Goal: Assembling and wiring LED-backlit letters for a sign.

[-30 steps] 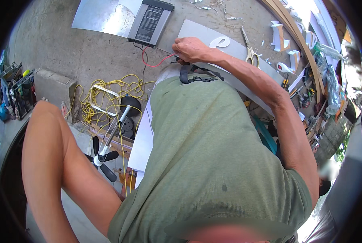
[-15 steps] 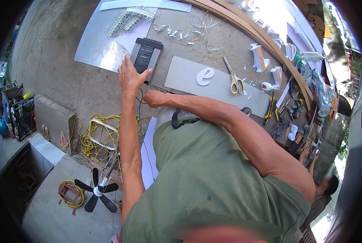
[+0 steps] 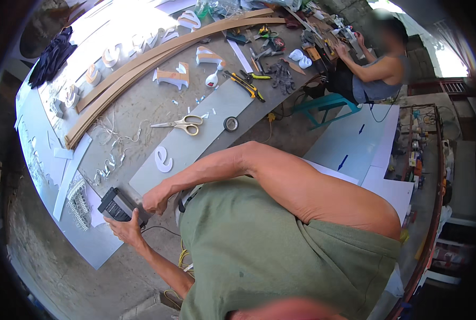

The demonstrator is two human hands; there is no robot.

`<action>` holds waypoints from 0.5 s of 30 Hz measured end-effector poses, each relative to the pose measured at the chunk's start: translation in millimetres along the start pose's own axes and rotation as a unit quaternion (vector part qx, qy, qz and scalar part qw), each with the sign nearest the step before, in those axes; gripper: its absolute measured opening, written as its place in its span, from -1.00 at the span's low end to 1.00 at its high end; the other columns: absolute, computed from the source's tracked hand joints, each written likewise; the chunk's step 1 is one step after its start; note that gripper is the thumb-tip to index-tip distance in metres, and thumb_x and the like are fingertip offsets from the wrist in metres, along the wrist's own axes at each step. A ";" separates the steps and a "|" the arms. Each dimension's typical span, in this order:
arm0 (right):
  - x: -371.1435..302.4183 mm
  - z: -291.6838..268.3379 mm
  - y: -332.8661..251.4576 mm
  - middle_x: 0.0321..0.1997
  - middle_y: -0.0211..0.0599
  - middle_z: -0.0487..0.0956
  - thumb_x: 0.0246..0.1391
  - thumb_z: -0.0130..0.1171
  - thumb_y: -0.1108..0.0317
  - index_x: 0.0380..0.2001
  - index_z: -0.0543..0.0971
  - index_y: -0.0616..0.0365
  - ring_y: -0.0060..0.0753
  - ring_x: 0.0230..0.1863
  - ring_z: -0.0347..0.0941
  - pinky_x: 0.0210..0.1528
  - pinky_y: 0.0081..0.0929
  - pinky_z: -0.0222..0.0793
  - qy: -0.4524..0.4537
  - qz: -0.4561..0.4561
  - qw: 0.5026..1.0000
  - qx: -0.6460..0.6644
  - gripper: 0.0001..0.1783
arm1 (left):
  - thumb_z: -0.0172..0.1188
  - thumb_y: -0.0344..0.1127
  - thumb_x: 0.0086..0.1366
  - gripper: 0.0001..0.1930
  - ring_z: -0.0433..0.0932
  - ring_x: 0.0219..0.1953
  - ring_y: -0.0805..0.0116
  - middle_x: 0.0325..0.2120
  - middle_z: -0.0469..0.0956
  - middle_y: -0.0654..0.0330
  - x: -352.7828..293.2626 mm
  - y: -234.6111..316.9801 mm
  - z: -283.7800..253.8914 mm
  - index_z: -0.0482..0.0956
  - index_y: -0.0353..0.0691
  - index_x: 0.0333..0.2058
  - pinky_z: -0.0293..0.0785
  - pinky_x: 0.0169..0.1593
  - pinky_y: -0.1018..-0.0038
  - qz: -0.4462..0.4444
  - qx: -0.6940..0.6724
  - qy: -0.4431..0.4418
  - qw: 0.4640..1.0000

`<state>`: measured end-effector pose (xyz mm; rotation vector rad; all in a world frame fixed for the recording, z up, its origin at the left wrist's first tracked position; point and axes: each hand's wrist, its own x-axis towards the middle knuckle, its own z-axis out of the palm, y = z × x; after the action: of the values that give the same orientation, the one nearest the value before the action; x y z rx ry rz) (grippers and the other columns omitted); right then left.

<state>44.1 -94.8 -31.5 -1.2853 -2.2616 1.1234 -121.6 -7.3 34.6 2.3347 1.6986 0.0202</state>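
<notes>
A dark grey box-shaped power supply (image 3: pixel 116 207) with a printed label lies at the left end of the work table. My left hand (image 3: pixel 125 228) grips its near side, thumb over the casing and fingers along the edge. At the box's right end is my right hand (image 3: pixel 156 200), its fingers curled closed; whatever they pinch is hidden. A black cable (image 3: pixel 163 228) runs from beneath the hands toward my body. Just beyond my right wrist, a white letter-shaped piece (image 3: pixel 164 159) rests on a grey sheet strip (image 3: pixel 195 136).
Scissors (image 3: pixel 180 125) and a roll of black tape (image 3: pixel 230 124) lie on the strip. Strings of small LED modules (image 3: pixel 78 202) sit left of the box. Long brown strips (image 3: pixel 142 66) cross the table. Another person (image 3: pixel 379 66) works at the far right beside a teal stool (image 3: pixel 323 109).
The view has swung to the right, bringing more of the table and the other person into sight. My right hand has moved up against the power supply's end; my left stays on its side.
</notes>
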 end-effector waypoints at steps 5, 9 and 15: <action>-60.7 -36.3 -6.5 -0.71 -0.16 0.54 -0.24 0.20 0.25 -0.68 0.60 0.26 -0.16 -0.58 0.53 -0.45 -0.19 0.39 0.113 0.068 0.986 0.097 -0.75 | 0.61 0.06 -0.27 0.36 0.37 0.16 -0.29 0.12 0.37 -0.31 13.7 -1.2 0.9 -0.09 -0.24 0.42 0.35 0.21 -0.01 0.005 -0.002 -0.016 1.000; -105.3 -61.2 -13.4 -0.31 -0.01 0.68 -0.02 0.25 0.23 -0.17 0.63 0.35 -0.03 -0.28 0.61 -0.19 -0.21 0.51 0.105 0.140 0.967 0.185 -0.59 | 0.58 -0.02 -0.26 0.33 0.39 0.14 -0.29 0.10 0.38 -0.34 19.9 -8.5 3.2 -0.09 -0.24 0.42 0.37 0.20 -0.01 0.013 -0.006 -0.010 1.000; -154.7 -79.0 -17.7 -0.31 -0.06 0.68 0.07 0.24 0.20 -0.16 0.63 0.33 -0.20 -0.36 0.61 -0.22 -0.31 0.51 0.188 0.233 0.904 0.305 -0.60 | 0.59 -0.01 -0.25 0.31 0.30 0.24 -0.29 0.21 0.28 -0.33 18.0 -24.0 4.3 -0.04 -0.28 0.41 0.27 0.28 -0.03 0.005 -0.012 -0.013 1.000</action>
<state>165.9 -189.9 49.8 -1.6102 -1.2021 1.4256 -137.6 15.6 23.0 2.3163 1.6643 0.0116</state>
